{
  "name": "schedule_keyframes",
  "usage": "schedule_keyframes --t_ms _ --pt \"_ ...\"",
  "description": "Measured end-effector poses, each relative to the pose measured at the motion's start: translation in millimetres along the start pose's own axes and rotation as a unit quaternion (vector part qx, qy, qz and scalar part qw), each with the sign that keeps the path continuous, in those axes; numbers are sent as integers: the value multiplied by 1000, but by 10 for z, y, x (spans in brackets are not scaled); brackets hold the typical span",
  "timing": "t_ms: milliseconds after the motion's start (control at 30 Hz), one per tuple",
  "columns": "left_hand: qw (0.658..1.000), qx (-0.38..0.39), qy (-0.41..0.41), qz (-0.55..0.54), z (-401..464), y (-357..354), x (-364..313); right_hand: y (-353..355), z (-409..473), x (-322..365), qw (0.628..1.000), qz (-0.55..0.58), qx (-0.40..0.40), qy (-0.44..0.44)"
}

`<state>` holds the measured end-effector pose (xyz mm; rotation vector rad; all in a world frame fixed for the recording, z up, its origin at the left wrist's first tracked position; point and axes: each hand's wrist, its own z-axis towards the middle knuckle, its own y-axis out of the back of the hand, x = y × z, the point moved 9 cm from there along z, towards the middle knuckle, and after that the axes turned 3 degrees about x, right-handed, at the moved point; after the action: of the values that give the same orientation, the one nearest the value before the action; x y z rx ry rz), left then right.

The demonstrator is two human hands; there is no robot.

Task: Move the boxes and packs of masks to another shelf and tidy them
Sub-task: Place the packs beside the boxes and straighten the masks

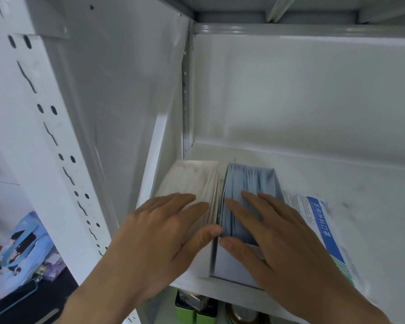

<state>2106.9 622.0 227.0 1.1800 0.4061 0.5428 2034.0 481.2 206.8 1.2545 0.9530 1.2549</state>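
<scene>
On the white metal shelf (337, 183) inside a grey cabinet, we see our left hand (159, 242) and right hand (276, 239) lying flat, fingers straight, on the white mask stack (192, 178) and blue mask stack (248, 181); the box fronts are hidden.

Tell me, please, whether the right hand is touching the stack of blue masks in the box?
Touching. The head view shows the right hand lying flat with straight fingers on top of the blue masks, no gap visible between them.
</scene>
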Motion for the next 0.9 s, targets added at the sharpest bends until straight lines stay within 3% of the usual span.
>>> schedule_keyframes --t_ms 400,633,900 --pt "999 -16 -35 14 -10 39 -73 212 -48 -8 997 -22 -70 -6" --pt "996 -36 -87 -7 67 110 -345 110 -37 -33 999 -10 -44 -1" --pt "997 14 -69 -12 139 13 -425 173 -119 -162 998 -11 -64 -8"
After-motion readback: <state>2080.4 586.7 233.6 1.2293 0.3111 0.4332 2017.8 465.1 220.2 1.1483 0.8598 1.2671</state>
